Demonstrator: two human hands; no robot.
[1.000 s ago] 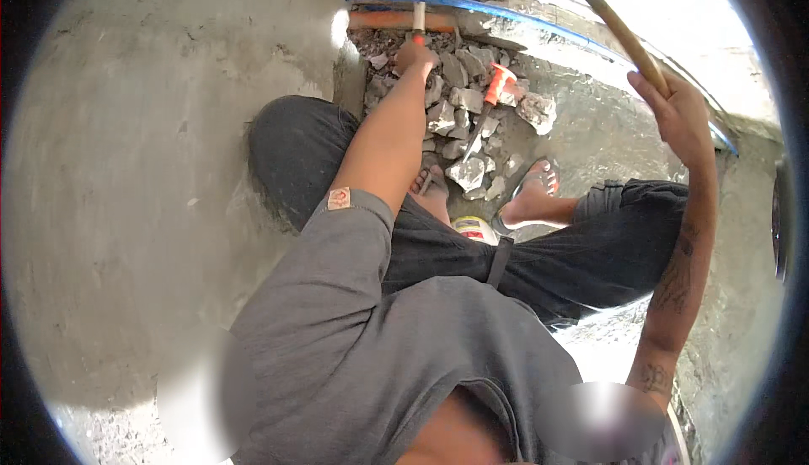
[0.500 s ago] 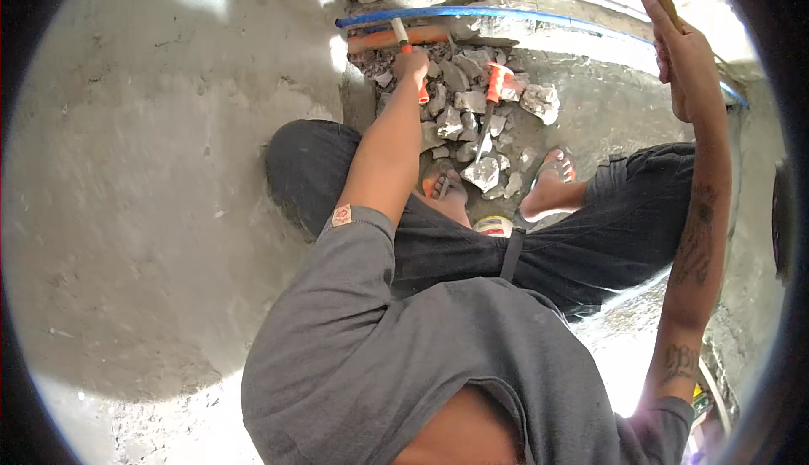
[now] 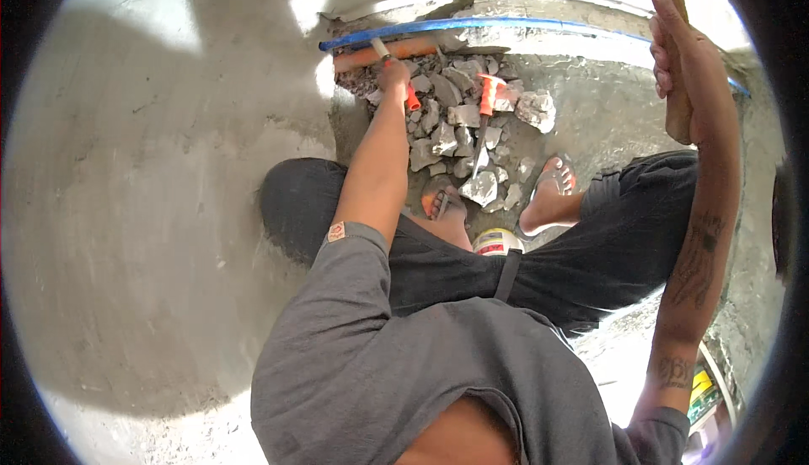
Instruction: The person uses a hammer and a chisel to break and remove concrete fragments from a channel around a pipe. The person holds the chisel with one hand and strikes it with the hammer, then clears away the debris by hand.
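My left hand [image 3: 393, 77] is closed around a chisel [image 3: 413, 101] with an orange-red grip. Its pale end points away from me, next to the orange pipe at the trench's far left. Raised at the far right, my right hand [image 3: 698, 73] wraps a wooden tool handle [image 3: 677, 115]. The handle's upper part runs out of the picture, so its head is hidden. A second chisel [image 3: 488, 98], with an orange guarded grip and dark shank, lies on broken concrete chunks [image 3: 445, 138] between my hands.
A blue pipe [image 3: 455, 24] runs along the far edge above the orange pipe [image 3: 413, 48]. My sandalled feet [image 3: 552, 182] rest beside the rubble. Between my legs stands a whitish container [image 3: 497, 241]. Smooth grey concrete [image 3: 168, 212] spreads to the left.
The whole view has shifted slightly. My left hand still grips the chisel, a little further left. On the right, the wooden handle's lower end now shows below my palm.
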